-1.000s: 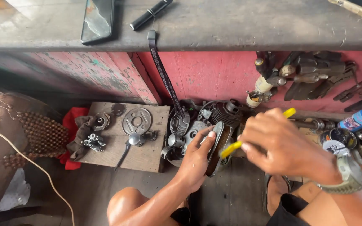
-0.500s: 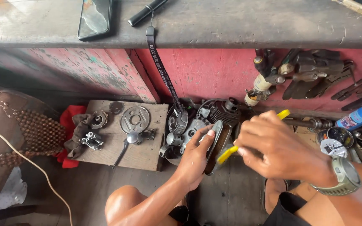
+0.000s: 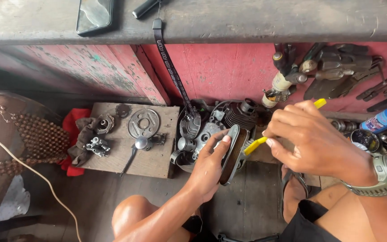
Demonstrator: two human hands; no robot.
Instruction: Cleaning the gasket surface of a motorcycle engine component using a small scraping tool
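We see a grey desk [image 3: 256, 20] up top, carrying a dark phone [image 3: 95, 15] and a black handle [image 3: 145, 7]. On the floor [image 3: 90, 197], a wooden board [image 3: 155, 157] holds a round metal disc [image 3: 144, 123], a small ladle [image 3: 136, 148] and a greasy rag [image 3: 82, 136].

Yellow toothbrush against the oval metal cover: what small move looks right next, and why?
Probably a short scrubbing stroke along the cover's inner face. The right hand holds the yellow toothbrush with its bristles at the rim of the oval metal cover, which the left hand props on edge beside the engine parts. The inner face looks brown and dirty.
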